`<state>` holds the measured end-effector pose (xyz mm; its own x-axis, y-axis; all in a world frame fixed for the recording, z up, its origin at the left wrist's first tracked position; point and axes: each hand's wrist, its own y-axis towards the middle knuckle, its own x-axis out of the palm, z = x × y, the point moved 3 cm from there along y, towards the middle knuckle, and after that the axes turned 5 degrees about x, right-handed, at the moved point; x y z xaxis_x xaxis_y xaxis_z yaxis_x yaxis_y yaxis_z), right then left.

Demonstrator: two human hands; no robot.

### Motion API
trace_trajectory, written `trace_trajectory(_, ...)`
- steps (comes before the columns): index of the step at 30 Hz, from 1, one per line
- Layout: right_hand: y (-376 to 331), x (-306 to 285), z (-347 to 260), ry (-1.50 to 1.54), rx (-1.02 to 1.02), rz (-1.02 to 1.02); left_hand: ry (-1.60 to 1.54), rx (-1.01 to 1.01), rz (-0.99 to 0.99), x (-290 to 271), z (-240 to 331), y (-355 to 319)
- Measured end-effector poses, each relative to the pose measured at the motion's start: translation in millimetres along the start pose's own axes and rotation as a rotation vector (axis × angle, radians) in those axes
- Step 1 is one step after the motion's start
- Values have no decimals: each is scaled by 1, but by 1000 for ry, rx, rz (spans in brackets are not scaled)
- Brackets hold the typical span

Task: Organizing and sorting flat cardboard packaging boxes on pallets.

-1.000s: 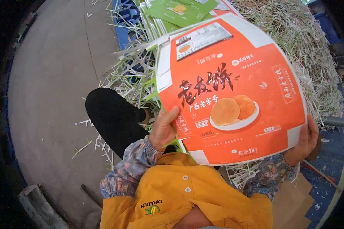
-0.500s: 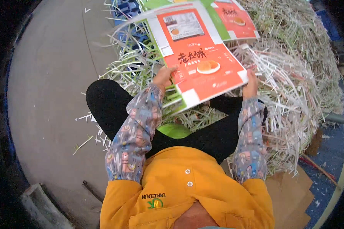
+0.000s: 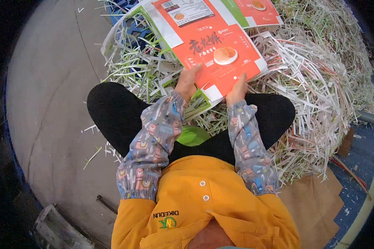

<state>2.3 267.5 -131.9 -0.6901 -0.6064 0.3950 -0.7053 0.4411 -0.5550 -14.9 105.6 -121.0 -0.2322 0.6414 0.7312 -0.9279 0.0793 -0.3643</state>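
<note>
Orange flattened carton (image 3: 214,50), printed with a picture of a round pastry on a plate, lies tilted on a heap of shredded paper strips (image 3: 316,95) just beyond the person's knees. Both hands are on its near edge. The left hand (image 3: 187,81) lies on the near left corner with the fingers stretched flat over the printed face, and the right hand (image 3: 237,89) presses on the near edge beside it, fingers also extended; whether either thumb curls under the sheet cannot be told. One such carton is under the hands. A second orange and green flat sheet (image 3: 257,10) shows past its far edge, partly covered by it. A green piece (image 3: 192,136) lies between the legs. The strips spread around the carton to the right, with a few stray ones on the grey floor (image 3: 50,103) at left. Brown cardboard (image 3: 316,207) lies flat at the lower right.
</note>
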Motion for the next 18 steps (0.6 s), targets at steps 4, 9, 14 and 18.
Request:
trace_trajectory(4, -8, 5, -9, 24, 18, -105, -52, -226, -20, -12, 6, -8)
trace_trajectory(9, -14, 11, -19, 63, -71, -137, -174, -347, -56, 5, -9, -20)
trace_trajectory(14, -21, -3, -24, 33, -72, -235, 103, -242, -62, -6, -10, -9)
trace_trajectory(18, -40, -5, -28, -14, -88, -293, 19, -259, -79, 4, -1, -19)
